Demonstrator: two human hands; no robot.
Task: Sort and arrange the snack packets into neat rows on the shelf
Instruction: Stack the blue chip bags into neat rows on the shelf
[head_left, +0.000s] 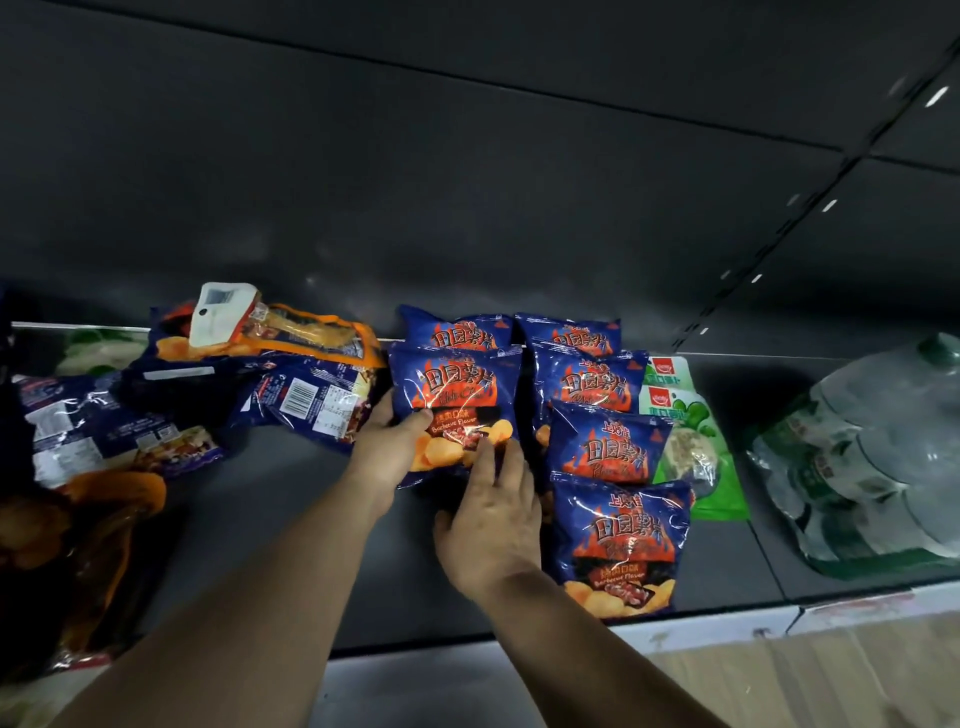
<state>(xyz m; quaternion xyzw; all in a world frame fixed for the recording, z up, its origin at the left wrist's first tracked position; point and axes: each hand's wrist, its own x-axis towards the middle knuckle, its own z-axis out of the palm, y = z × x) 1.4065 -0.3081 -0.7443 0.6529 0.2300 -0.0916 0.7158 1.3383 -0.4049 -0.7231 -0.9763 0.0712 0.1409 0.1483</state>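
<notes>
Blue barbecue crisp packets lie face up on the dark shelf (270, 519). Both hands hold one packet (454, 395) at the front of a left row, with another packet (457, 327) behind it. My left hand (387, 447) grips its left edge, thumb on the front. My right hand (491, 525) holds its lower right corner, fingers laid over the front. To the right, a row of several like packets (621, 545) runs from back to front. A heap of unsorted blue and orange packets (291, 364) lies at the left.
Green snack packets (691, 441) lie right of the blue row. A wrapped pack of water bottles (883, 457) fills the right end. Orange and dark packets (78, 545) crowd the front left. The shelf's white front edge (727, 626) runs below, and another shelf hangs overhead.
</notes>
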